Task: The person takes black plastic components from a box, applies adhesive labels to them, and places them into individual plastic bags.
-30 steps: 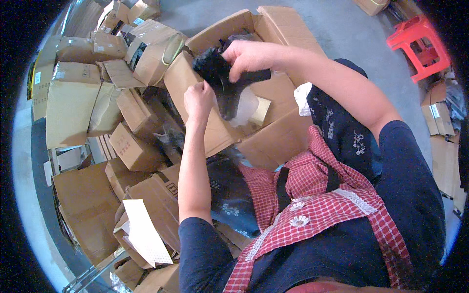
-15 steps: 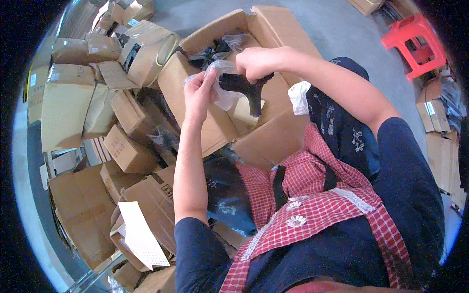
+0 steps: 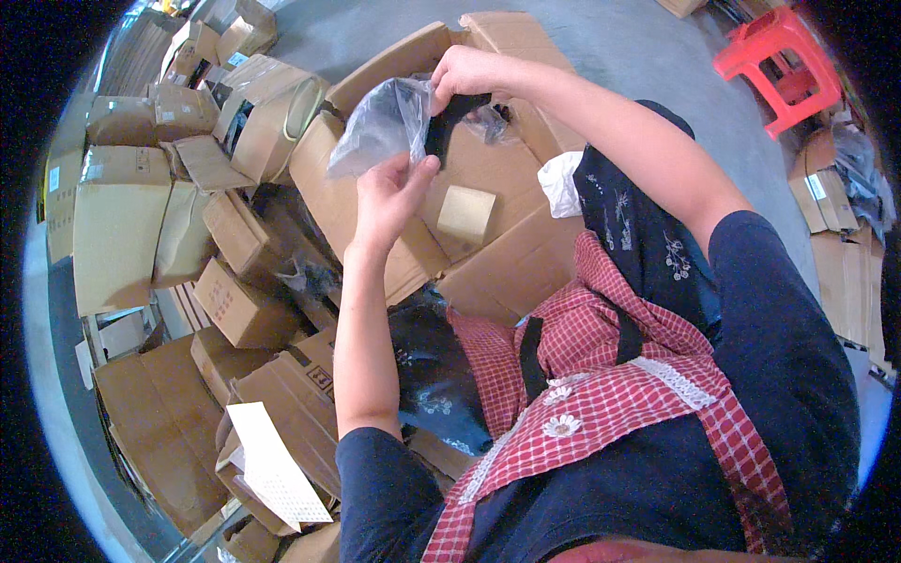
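Over an open cardboard box (image 3: 502,272), my two hands are at a clear plastic bag (image 3: 380,127) and a black part (image 3: 449,129). My left hand (image 3: 392,195) pinches the bag's lower edge between thumb and fingers. Closed above the black part is my right hand (image 3: 465,75), its fingertips against the upper side of the bag. The part lies between the hands beside the bag; whether its end is inside the bag, I cannot tell. Below them, a small tan block-shaped carton (image 3: 466,214) rests in the box. Clear wrapping (image 3: 486,122) shows behind the part.
Several cardboard cartons (image 3: 122,216) are stacked on the left. A white printed sheet (image 3: 272,464) lies on cartons at lower left. A red plastic stool (image 3: 784,70) stands at the far right. White crumpled material (image 3: 561,183) sits by the box's right edge.
Both hands have moved, the right one up and left. The bag, bunched before, now spreads out to the left. The black part has turned, and the small tan carton is more exposed.
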`<state>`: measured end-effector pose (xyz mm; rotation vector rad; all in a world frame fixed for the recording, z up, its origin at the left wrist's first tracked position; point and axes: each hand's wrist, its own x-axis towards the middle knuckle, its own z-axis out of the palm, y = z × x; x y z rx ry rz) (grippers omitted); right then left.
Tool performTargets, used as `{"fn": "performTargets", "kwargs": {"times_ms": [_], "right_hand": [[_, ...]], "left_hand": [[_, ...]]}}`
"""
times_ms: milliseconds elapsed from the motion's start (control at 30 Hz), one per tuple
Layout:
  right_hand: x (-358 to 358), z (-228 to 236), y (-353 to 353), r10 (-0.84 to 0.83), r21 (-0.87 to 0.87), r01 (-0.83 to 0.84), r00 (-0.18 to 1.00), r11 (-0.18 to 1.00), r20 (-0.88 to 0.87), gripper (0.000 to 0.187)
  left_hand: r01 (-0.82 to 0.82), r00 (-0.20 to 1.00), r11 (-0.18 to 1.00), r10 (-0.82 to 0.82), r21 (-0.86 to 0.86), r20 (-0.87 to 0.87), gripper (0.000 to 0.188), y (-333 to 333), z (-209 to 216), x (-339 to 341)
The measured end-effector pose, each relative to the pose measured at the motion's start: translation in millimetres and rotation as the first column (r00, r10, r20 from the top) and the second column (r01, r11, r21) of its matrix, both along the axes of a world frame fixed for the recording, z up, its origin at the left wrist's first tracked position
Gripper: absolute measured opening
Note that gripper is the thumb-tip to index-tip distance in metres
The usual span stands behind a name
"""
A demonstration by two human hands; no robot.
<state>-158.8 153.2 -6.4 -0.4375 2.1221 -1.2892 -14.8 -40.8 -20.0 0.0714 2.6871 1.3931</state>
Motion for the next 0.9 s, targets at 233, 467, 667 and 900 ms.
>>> {"fn": "performTargets", "kwargs": {"times_ms": [233,467,667,900], "right_hand": [[4,-18,-11,-0.24,-0.3,0.33,0.923,0.895,0.299,0.015],[1,-37,-10,-0.271,-0.32,0.37,0.91,0.872,0.315,0.015],[11,-25,-8,-0.227,-0.257,0.382,0.848,0.888,0.478,0.017],[3,-31,-6,0.103,-0.391,0.259,0.707,0.883,0.699,0.025]], "left_hand": [[-0.146,0.929,0.972,0.071,-0.183,-0.362,0.027,13,-2,3],[-0.274,0.874,0.911,0.101,-0.31,-0.476,0.022,4,18,-3],[-0.448,0.755,0.735,0.006,-0.509,-0.656,0.013,-15,12,-6],[-0.545,0.59,0.718,-0.038,-0.433,-0.807,0.016,-27,1,-24]]}}
